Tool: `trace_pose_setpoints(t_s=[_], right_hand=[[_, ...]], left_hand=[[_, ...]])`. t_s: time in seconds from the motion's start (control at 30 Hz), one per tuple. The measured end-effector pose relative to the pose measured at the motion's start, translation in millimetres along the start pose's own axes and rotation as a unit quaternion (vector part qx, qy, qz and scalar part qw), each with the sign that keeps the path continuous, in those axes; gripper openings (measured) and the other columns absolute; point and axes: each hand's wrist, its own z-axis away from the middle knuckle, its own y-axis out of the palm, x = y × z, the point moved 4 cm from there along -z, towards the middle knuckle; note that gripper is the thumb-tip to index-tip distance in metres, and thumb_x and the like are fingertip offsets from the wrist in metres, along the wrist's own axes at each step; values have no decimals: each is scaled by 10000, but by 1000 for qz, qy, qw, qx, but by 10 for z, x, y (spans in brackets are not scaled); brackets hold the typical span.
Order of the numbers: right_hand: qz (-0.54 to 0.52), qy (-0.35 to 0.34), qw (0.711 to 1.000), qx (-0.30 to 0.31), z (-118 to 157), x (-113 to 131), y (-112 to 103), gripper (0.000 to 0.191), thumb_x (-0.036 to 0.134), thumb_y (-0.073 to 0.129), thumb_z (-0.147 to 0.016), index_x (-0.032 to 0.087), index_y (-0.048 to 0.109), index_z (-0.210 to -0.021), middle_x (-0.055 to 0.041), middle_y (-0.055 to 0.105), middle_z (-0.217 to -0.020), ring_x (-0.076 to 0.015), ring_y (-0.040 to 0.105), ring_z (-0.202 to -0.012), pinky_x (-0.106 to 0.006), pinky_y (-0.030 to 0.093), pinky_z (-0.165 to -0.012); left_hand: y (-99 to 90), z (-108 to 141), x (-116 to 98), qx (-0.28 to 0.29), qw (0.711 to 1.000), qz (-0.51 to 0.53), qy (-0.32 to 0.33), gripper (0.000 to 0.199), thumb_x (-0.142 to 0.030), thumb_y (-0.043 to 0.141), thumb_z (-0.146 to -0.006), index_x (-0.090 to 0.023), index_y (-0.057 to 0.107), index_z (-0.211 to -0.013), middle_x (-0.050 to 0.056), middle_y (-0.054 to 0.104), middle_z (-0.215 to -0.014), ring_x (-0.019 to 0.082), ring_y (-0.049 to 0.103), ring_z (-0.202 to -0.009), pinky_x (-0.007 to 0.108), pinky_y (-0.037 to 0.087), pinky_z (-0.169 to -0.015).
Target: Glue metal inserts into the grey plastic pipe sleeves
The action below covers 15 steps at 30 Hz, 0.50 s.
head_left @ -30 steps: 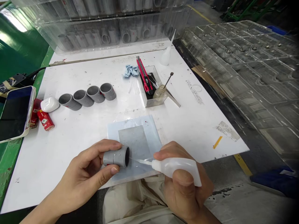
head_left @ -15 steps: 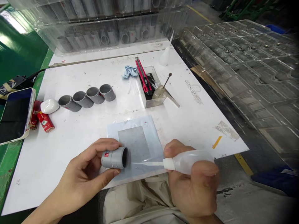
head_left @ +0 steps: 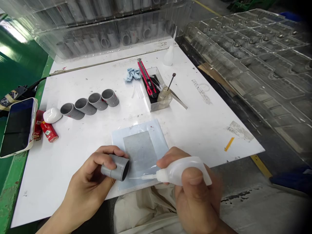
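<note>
My left hand (head_left: pixel 91 182) grips a short grey plastic tube (head_left: pixel 114 170) between thumb and fingers, its open end facing right. In my right hand (head_left: pixel 197 195) lies a white squeeze bottle (head_left: pixel 187 169), held on its side with the thumb on its body. The bottle's long thin nozzle points left, its tip close to the tube's open mouth; whether it touches the rim I cannot tell. Beneath both hands a light blue sheet (head_left: pixel 158 133) with a grey rectangle (head_left: pixel 140 148) lies on the white table (head_left: pixel 195 133).
Several grey tubes (head_left: pixel 79 109) stand in a row at left, beside a white case (head_left: pixel 52 115), red cylinders (head_left: pixel 50 131) and a phone (head_left: pixel 18 125). A clear box (head_left: pixel 159 105) holds a red cutter (head_left: pixel 147 79) and a small glass bottle (head_left: pixel 164 94). Clear trays (head_left: pixel 80 31) stand behind.
The tube has been turned in my left hand, so its red mark no longer shows. My right hand has brought the bottle left, its nozzle nearer the tube's mouth. The view has shifted slightly.
</note>
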Motion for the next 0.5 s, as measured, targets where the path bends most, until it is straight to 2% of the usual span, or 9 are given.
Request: trace_pose_setpoints(t_s=[0.13, 0.33, 0.5], right_hand=[[-6, 10, 1000, 13, 34, -40, 56, 284, 476, 680, -1053, 264, 838, -949, -28, 675, -707, -178, 609, -584, -321, 426, -482], [-10, 14, 1000, 22, 46, -51, 139, 244, 441, 692, -1043, 270, 839, -949, -25, 658, -705, -182, 605, -592, -324, 431, -480], [-14, -8, 1000, 15, 29, -80, 152, 219, 444, 746, -941, 247, 833, -903, -35, 650, -671, -200, 616, -566, -320, 425, -440]], left_hand=[[10, -9, -7, 12, 999, 31, -8, 234, -107, 603, -1100, -303, 535, -991, 12, 656, -1292, 190, 730, -1195, 239, 614, -869], [17, -17, -5, 12, 999, 29, -11, 232, -106, 617, -1097, -288, 521, -989, 24, 634, -1276, 178, 730, -1152, 239, 625, -876], [17, -22, 5, 16, 1000, 24, -7, 231, -113, 609, -1103, -296, 508, -1004, 18, 633, -1283, 161, 716, -1152, 218, 618, -876]])
